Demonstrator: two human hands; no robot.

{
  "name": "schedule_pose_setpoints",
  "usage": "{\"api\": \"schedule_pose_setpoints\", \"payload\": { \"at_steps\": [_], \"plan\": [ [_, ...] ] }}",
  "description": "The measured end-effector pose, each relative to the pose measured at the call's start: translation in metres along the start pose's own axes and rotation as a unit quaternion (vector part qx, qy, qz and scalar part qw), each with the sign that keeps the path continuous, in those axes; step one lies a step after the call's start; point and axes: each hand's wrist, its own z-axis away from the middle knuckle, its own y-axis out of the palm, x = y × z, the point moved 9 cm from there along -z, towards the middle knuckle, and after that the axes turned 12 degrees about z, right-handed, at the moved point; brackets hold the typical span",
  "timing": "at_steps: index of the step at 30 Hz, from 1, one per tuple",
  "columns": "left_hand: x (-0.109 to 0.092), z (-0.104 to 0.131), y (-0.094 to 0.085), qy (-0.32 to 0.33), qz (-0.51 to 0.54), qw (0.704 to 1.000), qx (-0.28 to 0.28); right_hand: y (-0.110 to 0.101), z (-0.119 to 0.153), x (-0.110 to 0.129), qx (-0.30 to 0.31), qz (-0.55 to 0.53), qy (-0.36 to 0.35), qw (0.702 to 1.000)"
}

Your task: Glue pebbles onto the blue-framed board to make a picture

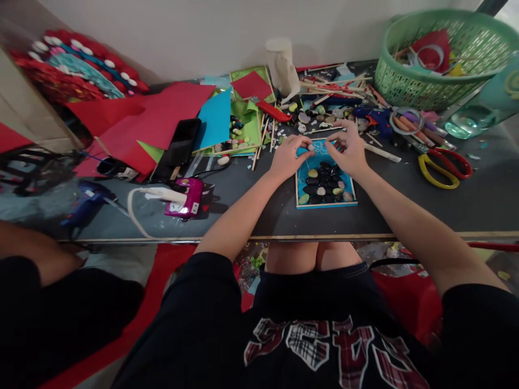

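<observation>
A blue panel (346, 181) edged with thin wooden sticks lies on the table before me. Black pebbles (320, 182) and several lighter ones cover its lower part, and white lines are drawn near its top. My left hand (290, 156) is at the panel's upper left, thumb and fingers closed on a small pale pebble (311, 147). Over the upper right edge is my right hand (351, 151), its thumb and forefinger curved and slightly apart, with nothing visible between them.
Scissors (444, 167), a clear cup (470, 119) and a green basket (385, 75) stand right. Behind lie loose pebbles and sticks (336, 86) and a paper roll (279, 62). Leftward are red paper (162, 113), a phone (184, 141), a purple power adapter (186, 197), a blue glue gun (87, 202) and another person's arm (36, 254).
</observation>
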Motion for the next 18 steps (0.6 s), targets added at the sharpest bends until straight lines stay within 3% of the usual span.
{"api": "schedule_pose_setpoints", "payload": {
  "at_steps": [12, 15, 17, 18],
  "plan": [
    [-0.005, 0.000, 0.001, -0.008, 0.016, 1.000, 0.009, 0.014, -0.002, -0.009, 0.044, 0.020, -0.016, 0.999],
    [-0.005, 0.000, 0.001, -0.001, 0.017, 1.000, 0.009, -0.002, 0.001, 0.005, 0.014, 0.042, -0.025, 0.999],
    [-0.004, 0.000, 0.000, 0.001, 0.017, 1.000, 0.001, -0.024, 0.007, 0.024, -0.027, 0.070, -0.034, 0.997],
    [-0.004, 0.000, 0.000, 0.001, 0.017, 1.000, -0.002, -0.030, 0.012, 0.036, -0.017, 0.086, -0.048, 0.995]
  ]
}}
